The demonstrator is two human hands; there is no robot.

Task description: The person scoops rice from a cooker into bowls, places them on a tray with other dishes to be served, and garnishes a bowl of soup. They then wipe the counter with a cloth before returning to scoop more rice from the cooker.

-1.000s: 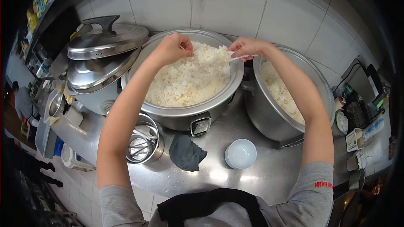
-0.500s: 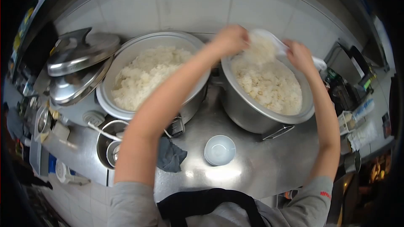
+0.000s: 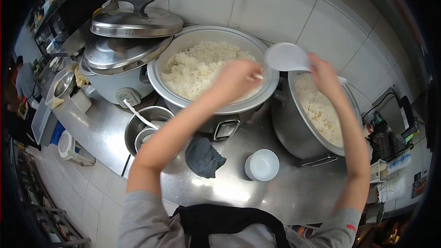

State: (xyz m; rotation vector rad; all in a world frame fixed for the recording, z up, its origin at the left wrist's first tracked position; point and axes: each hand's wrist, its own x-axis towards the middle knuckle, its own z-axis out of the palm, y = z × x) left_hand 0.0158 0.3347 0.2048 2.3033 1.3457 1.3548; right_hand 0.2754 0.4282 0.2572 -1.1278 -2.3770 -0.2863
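Over the left pot point(image 3: 156, 80) of white rice point(image 3: 193, 71) is my left hand point(image 3: 239, 80), its fingers closed round a small white object point(image 3: 258, 76), perhaps a handle end; the rest of it is hidden or blurred. My right hand point(image 3: 324, 73) grips the edge of a white scoop-like dish point(image 3: 288, 57) above the gap between the two pots. That dish shows no rice on it. The right pot point(image 3: 294, 128) holds more rice point(image 3: 319, 110), below my right forearm.
Pale bowls point(image 3: 262, 165) and a dark cloth point(image 3: 203, 158) lie on the steel counter point(image 3: 229, 186). A metal pot point(image 3: 133, 131) with a white-handled utensil is left. Behind it, lids point(image 3: 138, 22) rest on a cooker point(image 3: 115, 82). A person point(image 3: 25, 80) stands far left.
Both hands have moved away from over the right pot's rice, the left hand to the left pot. The rice seen at the white dish is gone from it. The view has shifted left.
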